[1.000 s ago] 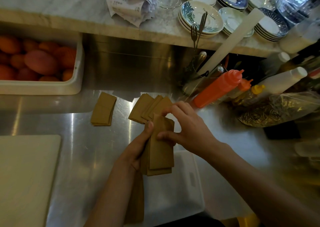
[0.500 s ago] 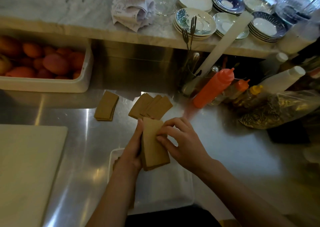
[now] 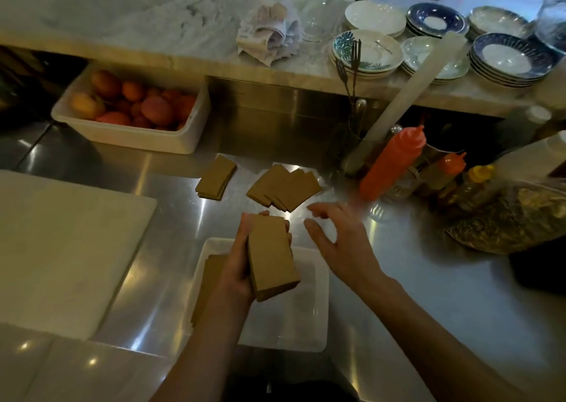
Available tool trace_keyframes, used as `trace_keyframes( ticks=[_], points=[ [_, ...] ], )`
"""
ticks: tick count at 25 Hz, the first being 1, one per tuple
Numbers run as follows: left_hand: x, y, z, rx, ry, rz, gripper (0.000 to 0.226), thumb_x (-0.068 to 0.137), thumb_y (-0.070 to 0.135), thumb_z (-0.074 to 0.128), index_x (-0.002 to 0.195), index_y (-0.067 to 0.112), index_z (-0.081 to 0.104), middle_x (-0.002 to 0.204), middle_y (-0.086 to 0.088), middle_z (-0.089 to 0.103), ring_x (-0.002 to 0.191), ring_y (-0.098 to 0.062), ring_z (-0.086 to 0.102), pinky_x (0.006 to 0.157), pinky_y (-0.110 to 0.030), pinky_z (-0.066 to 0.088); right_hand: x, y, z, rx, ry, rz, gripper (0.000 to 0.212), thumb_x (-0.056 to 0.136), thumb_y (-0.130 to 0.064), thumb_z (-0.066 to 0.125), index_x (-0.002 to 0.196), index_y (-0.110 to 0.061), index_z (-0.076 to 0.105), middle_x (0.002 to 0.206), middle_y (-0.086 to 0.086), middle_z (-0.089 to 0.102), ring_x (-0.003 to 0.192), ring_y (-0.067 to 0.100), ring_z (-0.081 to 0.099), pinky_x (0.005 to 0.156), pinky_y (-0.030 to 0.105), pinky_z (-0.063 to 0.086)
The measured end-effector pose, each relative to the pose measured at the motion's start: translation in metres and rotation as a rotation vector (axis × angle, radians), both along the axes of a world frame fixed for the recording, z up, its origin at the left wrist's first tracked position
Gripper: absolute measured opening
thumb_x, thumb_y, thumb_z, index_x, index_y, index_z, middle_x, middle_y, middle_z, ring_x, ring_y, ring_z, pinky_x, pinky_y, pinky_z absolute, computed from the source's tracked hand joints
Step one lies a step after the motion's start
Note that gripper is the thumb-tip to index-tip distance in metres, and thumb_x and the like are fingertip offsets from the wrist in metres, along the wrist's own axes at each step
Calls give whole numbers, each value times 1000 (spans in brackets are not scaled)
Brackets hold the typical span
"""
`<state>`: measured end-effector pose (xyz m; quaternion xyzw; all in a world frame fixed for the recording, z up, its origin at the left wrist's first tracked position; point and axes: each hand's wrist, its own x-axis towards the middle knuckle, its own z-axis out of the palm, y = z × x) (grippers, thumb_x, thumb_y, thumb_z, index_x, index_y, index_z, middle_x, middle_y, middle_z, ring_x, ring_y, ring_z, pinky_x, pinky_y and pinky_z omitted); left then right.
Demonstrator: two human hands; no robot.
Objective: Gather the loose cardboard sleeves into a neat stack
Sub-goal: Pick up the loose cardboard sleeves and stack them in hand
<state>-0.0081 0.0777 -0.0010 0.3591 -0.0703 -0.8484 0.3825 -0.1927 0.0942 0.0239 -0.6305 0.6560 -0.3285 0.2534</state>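
White tray (image 3: 309, 334): nearest item on the steel table (image 3: 428, 279); more brown sleeves (image 3: 211, 282) lie in its left part, partly hidden by the left forearm.
Left hand (image 3: 242, 264): clamped on a squared stack of cardboard sleeves (image 3: 271, 256), held tilted above the tray, fingertips curling over the stack's far end.
Right hand (image 3: 340, 245): fingers spread apart, holding nothing, just right of the held stack and not touching it.
Cutting board (image 3: 61, 248): pale, flat on the table at left.
Fanned sleeves (image 3: 283, 188): loose, overlapping, on the table just beyond both hands.
Small sleeve pile (image 3: 216, 177): left of the fan, apart from it.
Red squeeze bottle (image 3: 395, 159): leaning, right of the fan, among other bottles.
White tub (image 3: 131, 135): far left, holds orange-red fruit (image 3: 156, 110).
Marble shelf (image 3: 122, 18): farthest; carries crumpled paper (image 3: 269, 34) and stacked plates (image 3: 367, 51).
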Motion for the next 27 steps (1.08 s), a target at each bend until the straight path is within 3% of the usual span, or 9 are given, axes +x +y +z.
trace_keyframes(
  ticks=[3, 6, 9, 12, 15, 19, 20, 24, 27],
  points=[
    [12, 0, -12, -9, 77, -37, 112, 65, 62, 78, 154, 23, 22, 122, -12, 57, 94, -26, 69, 77, -43, 57, -14, -28, -22, 119, -163, -142, 37, 90, -38, 63, 122, -24, 54, 96, -12, 62, 91, 5, 60, 79, 23, 49],
    [22, -5, -16, -62, 116, -4, 86, 65, 60, 80, 137, 25, 50, 124, -12, 57, 95, -27, 69, 77, -43, 57, -20, -70, -49, 331, -218, -227, 50, 84, -38, 70, 124, -14, 52, 103, -2, 62, 93, 14, 62, 68, 20, 44],
    [27, -18, -17, -113, 130, 8, 59, 62, 55, 83, 111, 29, 66, 119, -13, 63, 92, -26, 69, 75, -43, 57, -19, -118, -70, 414, -24, -205, 52, 85, -36, 69, 124, -6, 54, 112, 10, 62, 93, 15, 57, 66, 16, 41],
    [30, -33, -20, -98, 94, -5, 58, 57, 53, 87, 107, 29, 69, 119, -14, 63, 93, -27, 68, 75, -43, 57, -15, -150, -88, 530, 87, -257, 71, 80, -47, 70, 135, -11, 45, 131, 14, 49, 119, 28, 51, 89, 34, 43],
    [35, -47, -21, -120, 55, -18, 54, 55, 57, 85, 100, 29, 75, 116, -10, 67, 95, -24, 68, 75, -41, 57, -7, -165, -103, 617, 196, -270, 74, 75, -55, 72, 132, -16, 46, 135, 14, 42, 122, 32, 48, 91, 41, 41],
    [37, -58, -25, -155, 26, -30, 52, 58, 63, 80, 98, 31, 77, 109, -7, 72, 94, -20, 69, 78, -39, 56, -6, -161, -102, 490, 345, -342, 73, 76, -46, 73, 133, -11, 42, 131, 14, 47, 119, 32, 51, 90, 39, 42],
    [36, -59, -25, -159, 30, -32, 51, 60, 64, 78, 99, 32, 76, 108, -6, 72, 94, -19, 69, 79, -38, 56, -7, -156, -101, 441, 279, -356, 74, 76, -41, 76, 133, -10, 40, 126, 12, 50, 115, 30, 54, 86, 36, 42],
    [30, -55, -26, -179, 64, -25, 51, 60, 66, 76, 98, 31, 77, 107, -2, 73, 94, -16, 70, 79, -36, 57, -10, -131, -110, 420, -460, -393, 71, 81, -24, 76, 136, -17, 32, 121, 1, 46, 109, 22, 53, 67, 25, 48],
    [24, -46, -29, -137, 127, 36, 52, 60, 61, 80, 102, 32, 73, 115, -7, 66, 95, -20, 68, 78, -39, 57, -13, -131, -114, 478, -492, -317, 75, 81, -26, 76, 139, -19, 31, 128, 2, 48, 110, 19, 51, 65, 21, 45]
  ],
)
